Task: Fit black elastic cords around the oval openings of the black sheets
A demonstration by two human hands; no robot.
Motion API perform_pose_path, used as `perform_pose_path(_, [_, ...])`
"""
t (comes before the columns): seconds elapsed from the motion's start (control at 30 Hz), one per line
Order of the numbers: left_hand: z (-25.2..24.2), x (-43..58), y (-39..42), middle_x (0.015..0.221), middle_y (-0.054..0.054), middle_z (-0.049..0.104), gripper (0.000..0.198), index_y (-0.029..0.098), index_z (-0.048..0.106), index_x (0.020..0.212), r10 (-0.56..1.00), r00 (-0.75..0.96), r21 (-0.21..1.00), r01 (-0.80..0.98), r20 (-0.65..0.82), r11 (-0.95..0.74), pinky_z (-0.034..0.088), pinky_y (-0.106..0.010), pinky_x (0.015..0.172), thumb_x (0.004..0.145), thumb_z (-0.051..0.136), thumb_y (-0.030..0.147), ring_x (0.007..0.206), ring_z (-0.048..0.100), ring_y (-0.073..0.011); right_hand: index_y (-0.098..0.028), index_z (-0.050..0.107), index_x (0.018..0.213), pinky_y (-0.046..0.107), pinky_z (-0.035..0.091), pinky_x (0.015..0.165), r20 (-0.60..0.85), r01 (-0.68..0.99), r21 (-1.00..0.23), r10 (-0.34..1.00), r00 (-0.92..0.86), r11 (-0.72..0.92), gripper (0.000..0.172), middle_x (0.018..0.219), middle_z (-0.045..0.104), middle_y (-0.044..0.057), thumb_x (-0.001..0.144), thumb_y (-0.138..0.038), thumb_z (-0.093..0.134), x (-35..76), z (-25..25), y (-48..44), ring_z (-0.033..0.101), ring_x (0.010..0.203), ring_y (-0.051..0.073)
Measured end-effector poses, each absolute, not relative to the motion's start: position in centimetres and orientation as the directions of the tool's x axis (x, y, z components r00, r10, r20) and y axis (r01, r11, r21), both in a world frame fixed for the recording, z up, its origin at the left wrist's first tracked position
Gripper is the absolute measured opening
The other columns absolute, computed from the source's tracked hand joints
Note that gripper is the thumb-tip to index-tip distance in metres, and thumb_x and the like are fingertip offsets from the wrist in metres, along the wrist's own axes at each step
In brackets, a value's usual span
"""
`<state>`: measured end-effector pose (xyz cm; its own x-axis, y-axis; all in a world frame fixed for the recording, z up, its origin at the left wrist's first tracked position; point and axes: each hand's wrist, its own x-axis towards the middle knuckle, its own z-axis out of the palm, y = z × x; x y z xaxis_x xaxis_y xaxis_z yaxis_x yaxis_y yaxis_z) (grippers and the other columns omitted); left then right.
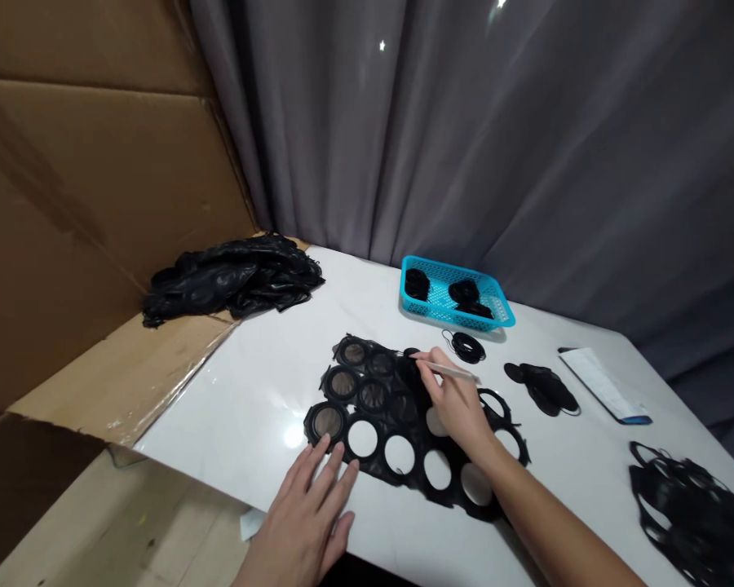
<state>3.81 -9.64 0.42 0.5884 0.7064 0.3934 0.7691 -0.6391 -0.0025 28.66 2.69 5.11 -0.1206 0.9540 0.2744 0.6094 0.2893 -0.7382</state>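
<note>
A black sheet [382,469] with rows of round cut-outs lies flat on the table. Several of its front circles show white tabletop through them; those at the left and back look filled with dark, sheer discs. My left hand [309,505] rests palm down with its fingers spread, the tips on the sheet's front left edge. Over the back middle of the sheet, my right hand [456,403] pinches a slim, pale, pen-like tool [449,371]. The tool's tip is at a small dark round piece [410,353]; whether they touch I cannot tell.
A blue basket [507,314] with black bundles stands at the back. Near it lie a coiled black bundle [468,347] and black discs [544,387]. A white paper pad [603,383] and black scraps [685,505] are at right, a black heap [238,277] at left beside cardboard [98,179].
</note>
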Motion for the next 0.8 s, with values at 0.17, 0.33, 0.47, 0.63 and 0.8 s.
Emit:
perform_pose_path(0.17, [0.3,2.5,-9.6,0.136,-0.014,0.061,0.039,0.013,0.057,0.136,0.737,0.510,0.052,0.806,0.444,-0.589,0.051,-0.040,0.104,0.099,0.052,0.026,0.126,0.057,-0.0277,-0.021,0.060,0.098,0.032,0.049,0.084,0.268,0.458,-0.758,0.862,-0.431,0.464,0.015,0.096,0.068,0.005,0.100,-0.020,0.044,24.1,4.9,2.0,0.064,0.092,0.020])
perform_pose_path(0.33, [-0.5,1.4,-9.8,0.134,-0.013,0.063,0.039,0.011,0.057,0.136,0.727,0.521,0.007,0.811,0.449,-0.585,0.049,-0.042,0.107,0.099,0.053,0.024,0.125,0.059,-0.0271,-0.021,0.058,0.092,0.031,0.049,0.086,0.181,0.355,-0.801,0.761,-0.623,0.482,0.014,0.097,0.067,0.004,0.098,-0.014,0.048,20.7,3.6,0.1,0.063,0.095,0.018])
perform_pose_path(0.47, [-0.7,1.3,-10.1,0.136,-0.015,0.062,0.042,0.008,0.055,0.138,0.718,0.541,-0.013,0.802,0.438,-0.597,0.044,-0.044,0.112,0.098,0.053,0.019,0.129,0.056,-0.0276,-0.021,0.055,0.082,0.030,0.047,0.089,0.102,0.361,-0.843,0.778,-0.620,0.398,0.015,0.103,0.064,0.003,0.096,-0.015,0.053,20.7,3.7,-0.1,0.061,0.098,0.017])
perform_pose_path(0.63, [-0.8,1.3,-10.3,0.137,-0.014,0.062,0.043,0.008,0.054,0.140,0.725,0.525,0.010,0.807,0.447,-0.591,0.043,-0.042,0.114,0.097,0.052,0.017,0.132,0.054,-0.0268,-0.020,0.057,0.085,0.029,0.046,0.087,0.068,0.382,-0.846,0.785,-0.616,0.373,0.012,0.104,0.061,0.003,0.095,-0.016,0.054,20.5,3.8,-0.1,0.060,0.098,0.017])
perform_pose_path(0.8, [-1.0,1.3,-10.4,0.140,-0.013,0.059,0.045,0.009,0.053,0.141,0.733,0.524,-0.010,0.816,0.434,-0.578,0.047,-0.043,0.111,0.097,0.051,0.017,0.133,0.054,-0.0271,-0.020,0.057,0.085,0.030,0.047,0.084,0.071,0.383,-0.843,0.785,-0.616,0.377,0.011,0.106,0.061,0.005,0.096,-0.018,0.054,20.3,3.6,-0.2,0.059,0.098,0.018])
